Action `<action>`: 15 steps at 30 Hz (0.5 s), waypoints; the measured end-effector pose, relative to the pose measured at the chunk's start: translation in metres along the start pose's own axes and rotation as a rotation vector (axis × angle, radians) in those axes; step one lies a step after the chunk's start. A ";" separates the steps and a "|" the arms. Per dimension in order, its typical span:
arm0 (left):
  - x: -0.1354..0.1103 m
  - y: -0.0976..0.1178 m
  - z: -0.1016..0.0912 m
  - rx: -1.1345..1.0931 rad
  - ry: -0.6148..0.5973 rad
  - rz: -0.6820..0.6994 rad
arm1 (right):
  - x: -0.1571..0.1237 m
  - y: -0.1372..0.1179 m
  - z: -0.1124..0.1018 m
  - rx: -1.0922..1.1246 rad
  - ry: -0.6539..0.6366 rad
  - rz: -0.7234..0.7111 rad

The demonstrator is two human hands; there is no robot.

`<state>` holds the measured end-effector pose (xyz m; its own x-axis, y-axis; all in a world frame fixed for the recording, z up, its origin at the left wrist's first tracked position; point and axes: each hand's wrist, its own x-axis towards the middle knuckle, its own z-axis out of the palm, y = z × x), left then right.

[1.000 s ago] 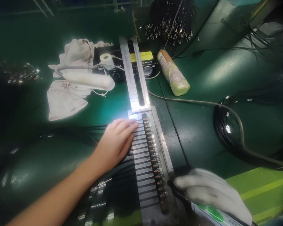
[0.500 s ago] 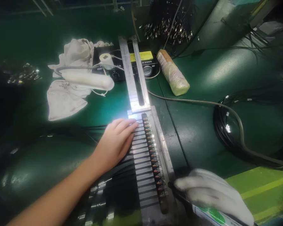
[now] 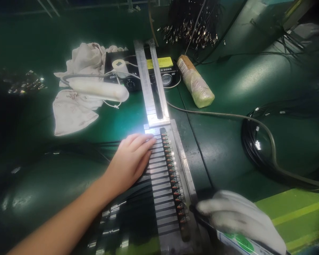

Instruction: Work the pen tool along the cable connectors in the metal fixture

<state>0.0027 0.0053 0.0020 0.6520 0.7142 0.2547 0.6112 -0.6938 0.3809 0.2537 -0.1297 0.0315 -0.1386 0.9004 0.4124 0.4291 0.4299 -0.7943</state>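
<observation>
Partly, the slotted metal jig [image 3: 162, 187] was lost to view: the left hand [image 3: 130, 163] covered some slots near its far end, and its near end sank into the dim lower edge. The pen-shaped tool [image 3: 235, 242] was cut off at its rear; its dark tip, at the jig's right edge, was too blurred to tell whether it touched anything there. Small wire ends [image 3: 177, 186] filled a dark channel along the jig, too small to make out singly, and black cables [image 3: 142, 179] ran from its left side, partly hidden beneath the left hand.

The jig lay between the hands, under the fingers of one and just beside the other. The left hand, bare, held nothing that could be seen; its fingers stretched close together over the jig's left slats, the palm's underside hidden. The right hand [image 3: 239, 212], in a white glove, was curled around the tool to the right of the jig's near part.

Beyond the jig's far end, an open metal frame [image 3: 143, 81] crossed a black box [image 3: 172, 78]. To the jig's right, a cable coil [image 3: 251, 152] lay on the green bench [image 3: 218, 148], and the dark heap [image 3: 28, 83] far to its left was blurred.
</observation>
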 end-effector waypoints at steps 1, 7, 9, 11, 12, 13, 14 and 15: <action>0.000 0.000 0.000 -0.001 0.001 0.000 | 0.000 0.000 -0.001 0.001 0.003 -0.002; 0.000 0.001 -0.001 -0.009 -0.005 -0.011 | 0.001 0.003 -0.005 0.015 -0.044 -0.020; 0.001 0.000 -0.001 -0.013 -0.008 -0.013 | 0.001 0.004 -0.004 0.021 -0.039 -0.022; 0.001 0.000 0.000 -0.013 -0.009 -0.013 | 0.001 0.004 -0.003 0.025 -0.033 -0.023; 0.001 0.000 0.000 -0.012 -0.007 -0.011 | 0.002 0.003 -0.002 0.025 -0.036 -0.026; 0.001 0.000 0.001 -0.011 -0.003 -0.009 | 0.002 0.003 -0.001 0.022 -0.028 -0.026; 0.000 0.000 0.001 -0.011 -0.001 -0.008 | 0.002 0.003 -0.001 0.017 -0.016 -0.028; 0.000 0.000 0.001 -0.012 0.001 -0.008 | 0.002 0.003 -0.001 0.009 -0.002 -0.033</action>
<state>0.0033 0.0052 0.0015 0.6469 0.7196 0.2523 0.6108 -0.6871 0.3935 0.2558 -0.1267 0.0307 -0.1543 0.8860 0.4373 0.4165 0.4597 -0.7844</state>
